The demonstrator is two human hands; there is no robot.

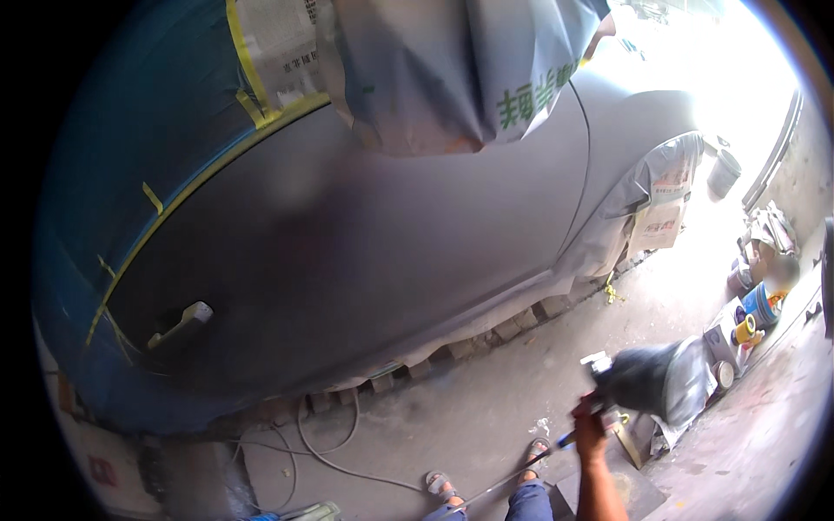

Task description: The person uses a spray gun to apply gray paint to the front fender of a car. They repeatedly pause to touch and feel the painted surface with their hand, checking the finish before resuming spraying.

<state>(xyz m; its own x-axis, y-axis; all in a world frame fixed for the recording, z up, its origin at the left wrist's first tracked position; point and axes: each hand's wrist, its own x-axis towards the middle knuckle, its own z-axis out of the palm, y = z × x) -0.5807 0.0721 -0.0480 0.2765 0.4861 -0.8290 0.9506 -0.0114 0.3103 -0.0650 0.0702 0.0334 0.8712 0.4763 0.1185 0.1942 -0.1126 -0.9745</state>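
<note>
Right hand (pixel 589 427) clenched on spray gun (pixel 647 380), held low right over grey concrete floor (pixel 486 408), well apart from primed grey car door (pixel 347 260) masked with yellow tape (pixel 200 178) and newspaper (pixel 278 43); left hand out of view.

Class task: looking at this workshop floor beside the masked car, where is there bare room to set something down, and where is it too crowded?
Free: the concrete floor between the car's sill and the right hand holding the spray gun. Free too: the sunlit strip past the masked wheel. Crowded: the cans and tape rolls on the right; hoses trail lower left.
</note>
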